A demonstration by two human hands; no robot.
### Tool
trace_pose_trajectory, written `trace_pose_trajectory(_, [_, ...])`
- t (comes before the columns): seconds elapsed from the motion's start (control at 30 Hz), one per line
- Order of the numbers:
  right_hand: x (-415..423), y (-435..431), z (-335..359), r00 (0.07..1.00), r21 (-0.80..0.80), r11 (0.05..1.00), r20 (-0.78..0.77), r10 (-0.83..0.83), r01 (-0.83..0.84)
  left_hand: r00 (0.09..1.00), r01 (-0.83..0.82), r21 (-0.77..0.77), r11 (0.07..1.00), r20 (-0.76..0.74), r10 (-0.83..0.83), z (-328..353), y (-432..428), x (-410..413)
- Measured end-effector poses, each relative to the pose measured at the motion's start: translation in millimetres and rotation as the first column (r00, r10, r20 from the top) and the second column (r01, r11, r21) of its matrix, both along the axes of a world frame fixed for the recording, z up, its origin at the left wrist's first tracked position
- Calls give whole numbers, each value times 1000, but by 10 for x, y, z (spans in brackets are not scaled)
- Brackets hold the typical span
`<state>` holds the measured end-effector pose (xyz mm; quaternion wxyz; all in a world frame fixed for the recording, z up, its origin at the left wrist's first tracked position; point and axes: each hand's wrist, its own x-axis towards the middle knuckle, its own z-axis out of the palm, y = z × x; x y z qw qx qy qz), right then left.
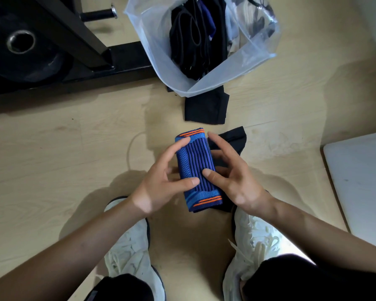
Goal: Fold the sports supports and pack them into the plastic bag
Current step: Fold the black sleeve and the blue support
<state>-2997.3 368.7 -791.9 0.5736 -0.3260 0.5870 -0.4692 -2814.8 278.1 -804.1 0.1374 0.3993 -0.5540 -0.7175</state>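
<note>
- Your left hand point(159, 181) has the blue support point(195, 155) by its left edge. The thumb lies flat across the ribbed top, the forefinger reaches up to the far corner, and the other fingers point(170, 170) tuck in at the side below it.
- Your right hand point(234, 177) holds the same support from the other side. Its thumb presses on the top near the middle, and its fingers point(217, 140) curl loosely along the right edge.
- The blue support is folded into a narrow oblong with orange stripes at both ends. It sits between your two hands, in front of your feet and over the wooden floor point(74, 148). You cannot tell from this view whether it rests on the floor or is lifted off it.
- A piece of black fabric point(230, 140) shows beneath your right hand and the support, poking out at the far right.
- The plastic bag point(152, 46) stands open on the floor ahead of you, well apart from your hands, with black supports point(189, 40) already inside it.
- Another black support point(206, 107) lies flat on the floor between the bag and your hands, its far edge under the bag's near corner.
- Your white shoes point(128, 246) are planted on either side, below your wrists.
- A weight plate point(20, 46) and a black rack frame point(122, 64) fill the far left, and a white board point(360, 181) lies at the right edge.
</note>
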Motion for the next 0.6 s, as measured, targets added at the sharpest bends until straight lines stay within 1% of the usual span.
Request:
trace_pose_trajectory(0.03, [-18,-2,78,999,-18,999,17,36,-36,1000,1,27,1000,-31,0,49,-18,-13])
trace_pose_trajectory(0.07, [-46,-14,152,997,-30,997,24,67,-67,999,0,22,1000,-43,1,103,-50,-31])
trace_pose_trajectory(0.2, [-190,-165,511,985,-27,986,-43,165,-167,998,-33,-58,998,-57,30,444,-209,-120])
trace_pose_trajectory(0.27, [-268,-281,743,983,-52,985,-88,162,-167,997,-66,-111,992,-55,60,671,-292,-185])
trace_pose_trajectory(0.4, [-499,-496,1223,984,-123,984,-138,114,-132,987,-134,-233,963,-118,109,1079,-489,-251])
trace_pose_trajectory(0.5, [-665,-654,1463,981,-161,977,-155,113,-138,984,-174,-376,910,-90,151,1167,-695,-230])
trace_pose_trajectory(0.57, [-730,-790,1562,975,-189,972,-201,99,-137,973,-224,-493,841,-59,225,1136,-829,-212])
trace_pose_trajectory(0.6, [-746,-877,1598,970,-200,971,-227,83,-130,962,-246,-565,788,-42,271,1117,-897,-212])
